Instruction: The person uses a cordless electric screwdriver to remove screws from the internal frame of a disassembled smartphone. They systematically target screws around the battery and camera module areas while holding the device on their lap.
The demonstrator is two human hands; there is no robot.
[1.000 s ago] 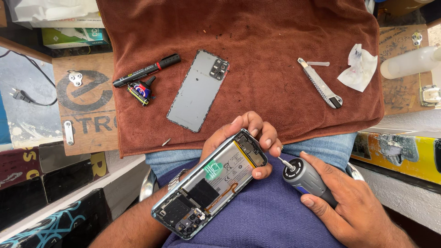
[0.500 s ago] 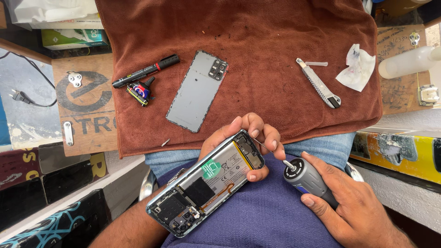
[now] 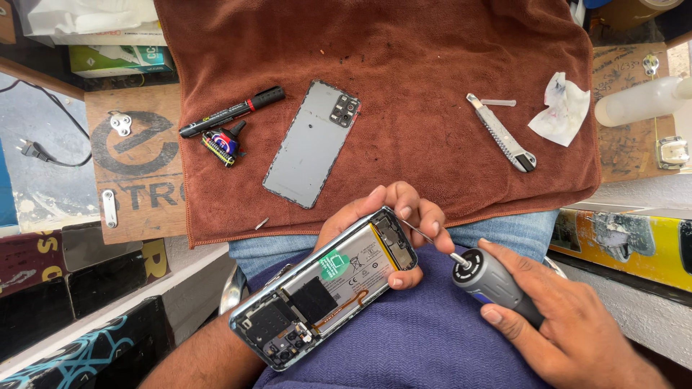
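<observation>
A green and white box (image 3: pixel 121 60) lies at the upper left edge, partly under white plastic. Beside the brown towel (image 3: pixel 404 65) sits a wooden board (image 3: pixel 137 162) bearing a dark round emblem and large dark letters, half covered by the towel. A yellow box (image 3: pixel 627 245) with a worn printed face stands at right, its far end cut off.

The left hand (image 3: pixel 393 216) grips the opened phone (image 3: pixel 324 284) from beneath, fingers curled over its top end and far edge; the phone lies tilted over the lap, just below the towel's near edge, with a green label on its battery. The right hand (image 3: pixel 569 324) is closed around a grey screwdriver (image 3: pixel 494 282), whose thin shaft reaches the phone's upper right corner. The tip is too small to make out.

On the towel lie a grey back cover (image 3: pixel 311 142), a black marker (image 3: pixel 231 112), a utility knife (image 3: pixel 501 133) and crumpled tissue (image 3: pixel 561 108). The small item beside the marker cannot be identified.
</observation>
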